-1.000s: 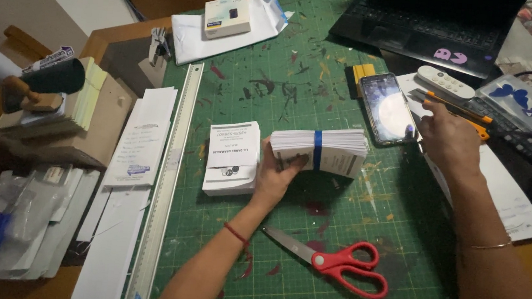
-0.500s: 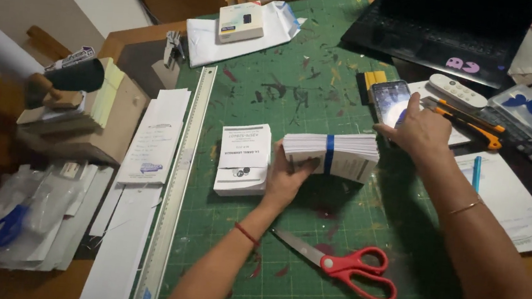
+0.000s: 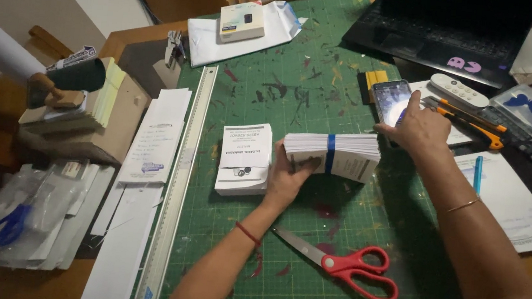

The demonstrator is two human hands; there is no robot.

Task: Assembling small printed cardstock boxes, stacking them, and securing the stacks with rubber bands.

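Green cutting mat across counter: left hand gripping banded paper stack mid-mat; right hand, moved nearer from far right, fingers loosely spread beside phone, grasping nothing.

A banded stack of white cards is being gripped at its left end by the left hand on the green cutting mat. A lit phone is being touched by the right hand. A second card pile is lying just beside the stack, and red scissors are lying nearer the person.
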